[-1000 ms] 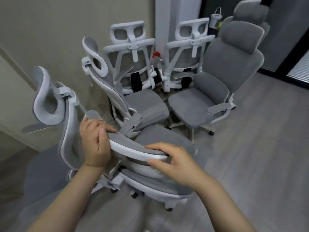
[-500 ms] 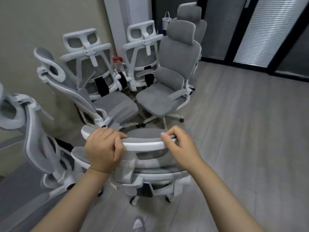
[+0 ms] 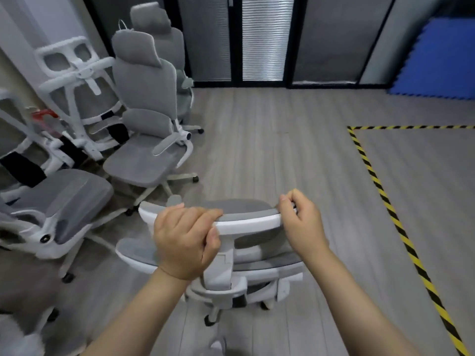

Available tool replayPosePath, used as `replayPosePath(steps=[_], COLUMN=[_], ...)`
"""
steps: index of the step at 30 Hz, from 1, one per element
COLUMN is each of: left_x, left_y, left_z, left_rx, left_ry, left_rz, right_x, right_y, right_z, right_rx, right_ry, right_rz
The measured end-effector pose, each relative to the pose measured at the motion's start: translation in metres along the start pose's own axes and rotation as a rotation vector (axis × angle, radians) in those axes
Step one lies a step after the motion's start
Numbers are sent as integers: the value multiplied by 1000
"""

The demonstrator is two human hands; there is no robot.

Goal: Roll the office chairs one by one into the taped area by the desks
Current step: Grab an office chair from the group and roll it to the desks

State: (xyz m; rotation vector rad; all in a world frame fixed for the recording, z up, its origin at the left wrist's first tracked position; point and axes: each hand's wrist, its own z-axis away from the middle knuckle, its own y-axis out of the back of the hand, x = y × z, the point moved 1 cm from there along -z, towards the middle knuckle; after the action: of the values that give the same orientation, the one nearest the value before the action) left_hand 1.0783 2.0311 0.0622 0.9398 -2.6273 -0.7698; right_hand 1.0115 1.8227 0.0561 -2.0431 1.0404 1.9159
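A grey-and-white office chair [image 3: 246, 255] stands right in front of me, seen from behind and above. My left hand [image 3: 186, 242] is closed over the left part of its headrest [image 3: 246, 214]. My right hand [image 3: 300, 222] grips the headrest's right end. The chair's base and casters show below the seat, partly hidden by my arms. The yellow-and-black floor tape [image 3: 385, 201] marks a corner of the taped area to the right of the chair; its inside holds nothing in view.
Several more grey office chairs [image 3: 146, 119] crowd the left side against the wall. Dark glass doors with blinds [image 3: 262, 39] close the far end. A blue foam mat [image 3: 437, 60] leans at the far right. Bare wood-look floor [image 3: 270, 150] lies ahead.
The view has swung right, away from the cluster of chairs. The held chair has turned with me and now faces the open floor, and the taped corner has come into sight.
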Motion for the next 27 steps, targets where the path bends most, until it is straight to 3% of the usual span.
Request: replayPosePath(steps=[7,11,17,24,27], left_x=[91,138,212,306,357], left_y=[-88,-152,-256,-382,-432], left_z=[-46,-88,-158,-241,-271], left_rx=[-45,-159,-291,-524,-564], left_ry=[-139,-170,-316,-527,-517], left_rz=[283,472,766,1012,1081], right_x=[47,59,84,144,170], right_y=[110,167,234,324,367], right_z=[3,-17,-74,-143,-181], right_rx=[332,443,633,984,1089], right_ry=[-130,-205,-32,-76,-142], right_rz=[85,247,653,827,849])
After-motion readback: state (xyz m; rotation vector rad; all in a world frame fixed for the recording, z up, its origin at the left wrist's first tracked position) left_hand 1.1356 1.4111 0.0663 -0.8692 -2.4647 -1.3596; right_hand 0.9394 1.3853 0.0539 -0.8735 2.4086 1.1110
